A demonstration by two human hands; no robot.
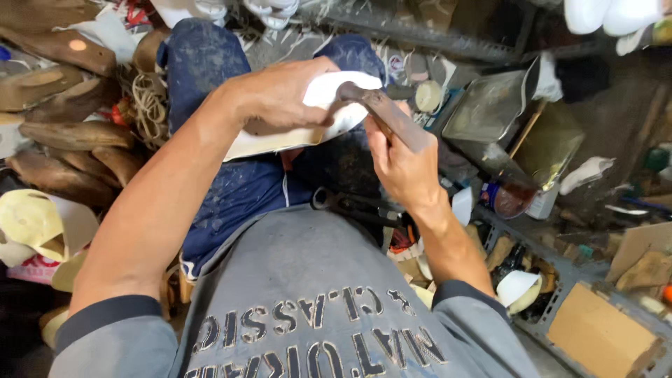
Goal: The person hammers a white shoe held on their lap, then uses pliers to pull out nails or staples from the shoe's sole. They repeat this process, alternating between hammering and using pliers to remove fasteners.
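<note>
Left hand (280,98) grips the white shoe upper (329,105) firmly. Right hand (399,164), at four o'clock from it, clasps a rusty hammer (385,115), head touching the upper.

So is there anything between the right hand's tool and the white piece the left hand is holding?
Nothing visible. The left hand grips the white piece, and the tool in the right hand already has its tip at the piece's edge.

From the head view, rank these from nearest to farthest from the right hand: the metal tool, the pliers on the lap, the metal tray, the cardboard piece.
1. Metal tool, gripped in the right hand.
2. Pliers, just left, on the lap.
3. Metal tray, upper right.
4. Cardboard piece, lower right corner.
</note>
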